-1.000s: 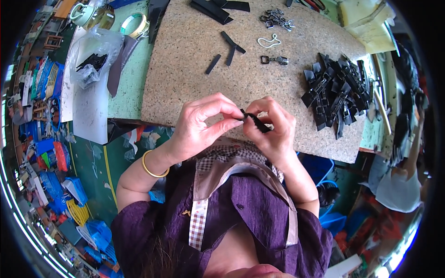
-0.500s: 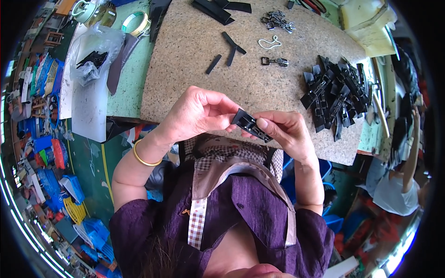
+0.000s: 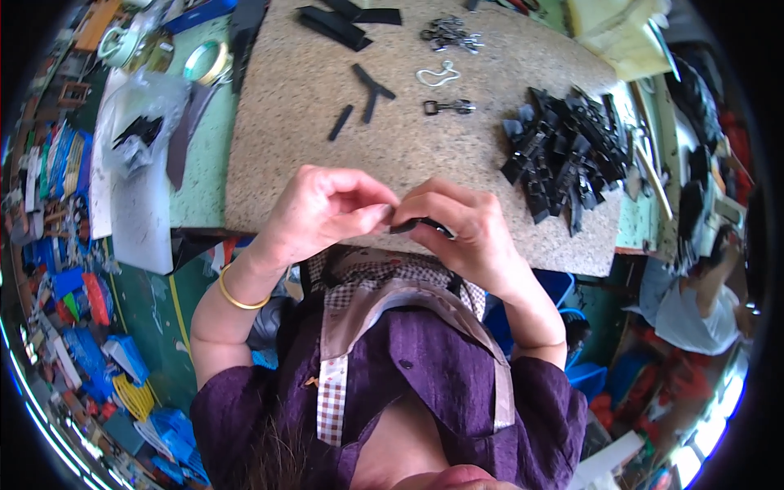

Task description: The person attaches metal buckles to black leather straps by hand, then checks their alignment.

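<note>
Just over the near edge of the table, my two hands meet. My right hand is closed around a black strap piece, most of which its curled fingers hide. A dark edge of the strap shows between thumb and forefinger. My left hand is pinched closed, fingertips against those of my right hand; what lies in its pinch cannot be made out. Beyond them on the speckled tabletop lie narrow black strips, a metal swivel clasp and a loop of white cord.
A heap of black straps with metal fittings covers the table's right side. More metal clasps and wide black strips lie at the back. A clear plastic bag and a tape roll sit left. Another person is at far right.
The strap piece has turned, and its metal fittings are now mostly hidden. My right hand has moved left and curled over it, against my left fingertips. The whole view has shifted slightly.
</note>
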Demonstrator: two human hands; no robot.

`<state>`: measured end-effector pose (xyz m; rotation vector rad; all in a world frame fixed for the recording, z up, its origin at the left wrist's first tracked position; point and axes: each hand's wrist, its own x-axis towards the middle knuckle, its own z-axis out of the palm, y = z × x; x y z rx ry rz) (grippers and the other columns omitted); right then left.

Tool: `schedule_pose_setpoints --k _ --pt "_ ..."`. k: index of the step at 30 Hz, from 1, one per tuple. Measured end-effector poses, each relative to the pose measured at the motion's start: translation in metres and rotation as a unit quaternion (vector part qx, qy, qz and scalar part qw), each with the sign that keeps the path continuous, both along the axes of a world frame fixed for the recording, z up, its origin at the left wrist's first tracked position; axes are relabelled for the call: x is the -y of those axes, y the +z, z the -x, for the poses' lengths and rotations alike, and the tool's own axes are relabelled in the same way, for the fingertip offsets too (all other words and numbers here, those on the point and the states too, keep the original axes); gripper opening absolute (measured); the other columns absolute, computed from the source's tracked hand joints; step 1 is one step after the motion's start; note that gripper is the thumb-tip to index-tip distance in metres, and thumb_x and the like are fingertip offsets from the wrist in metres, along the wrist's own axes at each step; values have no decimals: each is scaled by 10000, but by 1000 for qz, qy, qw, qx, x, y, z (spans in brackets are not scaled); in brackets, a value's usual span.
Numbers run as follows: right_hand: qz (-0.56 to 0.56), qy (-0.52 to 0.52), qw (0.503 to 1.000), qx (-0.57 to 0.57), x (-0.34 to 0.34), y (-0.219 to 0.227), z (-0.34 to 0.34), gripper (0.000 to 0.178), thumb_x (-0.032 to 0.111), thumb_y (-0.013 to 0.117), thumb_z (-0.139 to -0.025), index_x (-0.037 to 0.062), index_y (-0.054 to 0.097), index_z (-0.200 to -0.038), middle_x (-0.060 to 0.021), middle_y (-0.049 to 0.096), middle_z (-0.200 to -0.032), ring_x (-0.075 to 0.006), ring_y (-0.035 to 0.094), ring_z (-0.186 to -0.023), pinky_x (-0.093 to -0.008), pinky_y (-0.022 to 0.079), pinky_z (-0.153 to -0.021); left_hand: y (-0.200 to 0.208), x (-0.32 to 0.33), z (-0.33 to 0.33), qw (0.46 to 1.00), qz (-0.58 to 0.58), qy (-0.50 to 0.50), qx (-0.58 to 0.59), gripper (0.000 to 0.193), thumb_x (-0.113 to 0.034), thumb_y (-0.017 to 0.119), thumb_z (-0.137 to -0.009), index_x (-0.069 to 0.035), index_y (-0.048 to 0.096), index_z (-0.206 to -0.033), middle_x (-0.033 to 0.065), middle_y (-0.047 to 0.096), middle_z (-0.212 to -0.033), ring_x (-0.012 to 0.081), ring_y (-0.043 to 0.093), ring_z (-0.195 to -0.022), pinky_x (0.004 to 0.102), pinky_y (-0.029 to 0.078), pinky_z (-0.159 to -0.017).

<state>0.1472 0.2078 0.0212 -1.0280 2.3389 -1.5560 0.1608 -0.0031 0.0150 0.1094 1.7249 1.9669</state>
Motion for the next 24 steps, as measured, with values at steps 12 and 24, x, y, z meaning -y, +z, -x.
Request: schedule_pose_setpoints --k 12,24 --pt "-21 -99 995 -2 -15 -1 -13 362 78 735 -745 3 601 -1073 -118 681 -869 -224 686 -758 -305 540 -633 -15 -20 12 997 -73 27 -14 141 -96 649 -868 -9 574 -949 27 593 -880 83 584 -815 223 506 -737" --pt "-136 -223 964 47 -92 19 12 154 96 709 -778 34 687 -918 -80 696 -793 -192 680 -674 -275 529 -619 -25 -20 80 989 -9 10 -149 176 -121 545 -916 -19 624 -1036 85 661 -878 135 639 -721 235 557 -645"
